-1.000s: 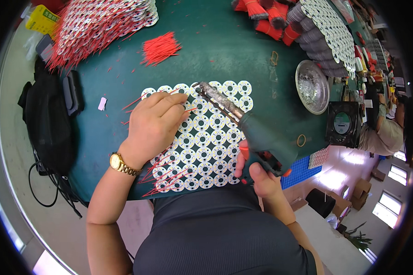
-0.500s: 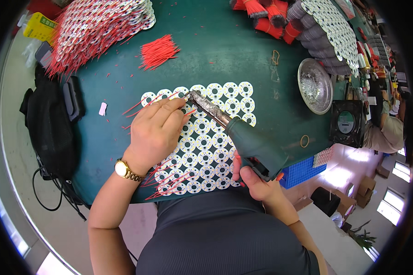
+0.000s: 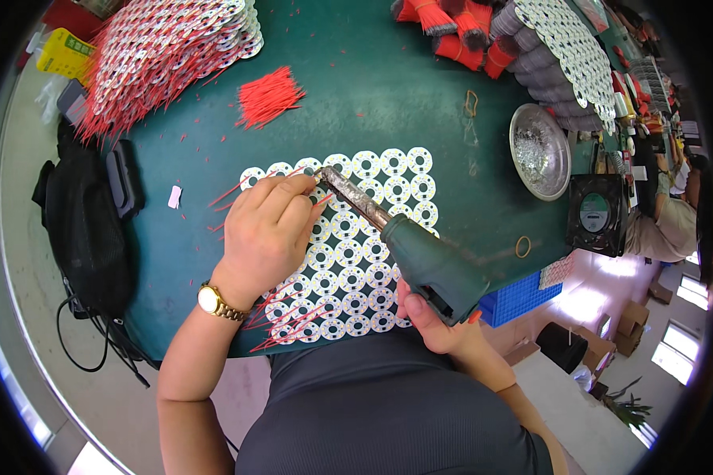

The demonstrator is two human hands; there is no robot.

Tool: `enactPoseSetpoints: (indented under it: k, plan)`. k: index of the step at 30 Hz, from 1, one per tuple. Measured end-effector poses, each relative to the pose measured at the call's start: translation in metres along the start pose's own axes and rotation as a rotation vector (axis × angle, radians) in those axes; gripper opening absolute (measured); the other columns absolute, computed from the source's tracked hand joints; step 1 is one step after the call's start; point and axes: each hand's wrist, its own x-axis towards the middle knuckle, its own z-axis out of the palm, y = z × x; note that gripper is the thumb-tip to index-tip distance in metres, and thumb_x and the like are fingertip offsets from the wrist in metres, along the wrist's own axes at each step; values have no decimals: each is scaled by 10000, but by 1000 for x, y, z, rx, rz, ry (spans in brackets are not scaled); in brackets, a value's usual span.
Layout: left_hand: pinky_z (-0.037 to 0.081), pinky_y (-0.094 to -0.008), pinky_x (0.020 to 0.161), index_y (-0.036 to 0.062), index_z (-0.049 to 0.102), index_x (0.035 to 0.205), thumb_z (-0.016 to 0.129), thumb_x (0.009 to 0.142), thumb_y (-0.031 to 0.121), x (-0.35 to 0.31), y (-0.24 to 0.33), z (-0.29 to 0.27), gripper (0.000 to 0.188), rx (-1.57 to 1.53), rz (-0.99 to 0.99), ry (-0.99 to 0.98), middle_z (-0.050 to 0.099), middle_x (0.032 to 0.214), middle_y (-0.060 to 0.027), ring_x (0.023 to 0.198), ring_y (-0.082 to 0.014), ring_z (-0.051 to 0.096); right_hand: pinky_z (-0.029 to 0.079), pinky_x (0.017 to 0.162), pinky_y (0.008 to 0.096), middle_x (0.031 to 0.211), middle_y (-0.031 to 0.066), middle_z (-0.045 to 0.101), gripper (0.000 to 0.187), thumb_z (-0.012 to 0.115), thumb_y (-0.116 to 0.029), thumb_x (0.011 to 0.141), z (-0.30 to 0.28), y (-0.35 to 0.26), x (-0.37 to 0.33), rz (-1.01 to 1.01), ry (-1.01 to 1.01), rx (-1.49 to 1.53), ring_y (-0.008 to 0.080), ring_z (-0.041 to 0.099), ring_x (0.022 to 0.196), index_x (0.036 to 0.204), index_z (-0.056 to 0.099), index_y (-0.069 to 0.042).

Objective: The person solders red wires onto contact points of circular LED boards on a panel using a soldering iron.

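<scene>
A sheet of round white LED boards lies in rows on the green table before me. My left hand, wearing a gold watch, rests over its left part with the fingers pinched at the upper rows. Red wire pokes out beside those fingertips. My right hand is closed round the handle of a dark green soldering gun. Its metal barrel slants up and left, with the tip beside my left fingertips; exact contact is too small to tell. Other red wires stick out from boards along the left side.
A loose pile of red wires lies beyond the sheet. Stacked wired boards fill the far left; more boards and red wire bundles stand far right. A metal bowl, a black fan and a black bag flank the work.
The view has shifted slightly, so the table and sheet sit a little lower. Both hands and the soldering gun keep nearly the same place over the upper rows.
</scene>
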Motion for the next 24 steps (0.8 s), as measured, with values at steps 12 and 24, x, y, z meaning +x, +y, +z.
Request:
enactPoseSetpoints:
  k: [12, 24]
  plan:
    - [522, -366, 737, 13, 596, 791, 731, 739, 21, 3, 1, 2, 145, 39, 34, 25, 666, 988, -112, 827, -263, 642, 481, 608, 273, 786, 46, 586, 304, 604, -334, 950, -2, 1, -2, 41, 22, 4, 119, 597, 679, 971, 582, -31]
    - [520, -359, 728, 16, 596, 786, 731, 761, 31, 1, 4, 3, 139, 63, 65, 47, 667, 980, -102, 862, -258, 652, 454, 550, 260, 783, 82, 596, 437, 612, -301, 948, -32, -7, -10, -89, 255, 399, 148, 580, 660, 1253, 512, -4]
